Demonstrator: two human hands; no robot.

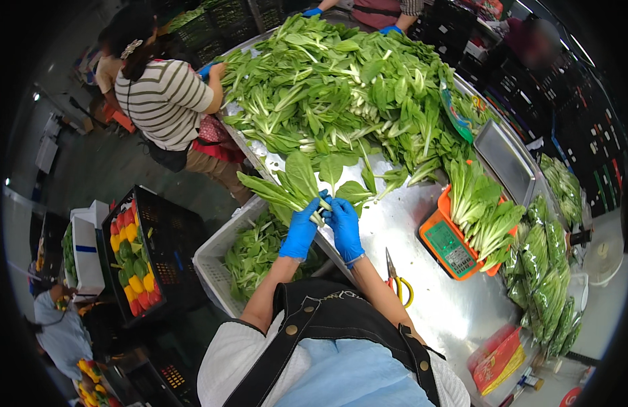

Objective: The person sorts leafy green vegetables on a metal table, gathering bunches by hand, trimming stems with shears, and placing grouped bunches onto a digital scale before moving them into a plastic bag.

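Note:
Both my hands wear blue gloves and meet over the near edge of a metal table point(380, 224). My left hand point(300, 231) grips a small bunch of leafy greens point(288, 191), its pale stems pointing toward me. Beside it, my right hand point(344, 224) pinches the stem of a separate leaf point(331, 170); the fingertips of both hands nearly touch. Beyond them a large heap of leafy greens point(339, 91) covers the far part of the table. Scissors point(399, 285) with yellow and red handles lie to the right of my right forearm.
An orange digital scale point(448, 249) carries greens point(476, 203). Bagged greens point(540, 269) line the right edge, near a metal tray point(507, 160). A grey crate point(212, 259) of greens stands below left, beside a black crate point(166, 254) of peppers. A person in stripes point(166, 102) works at left.

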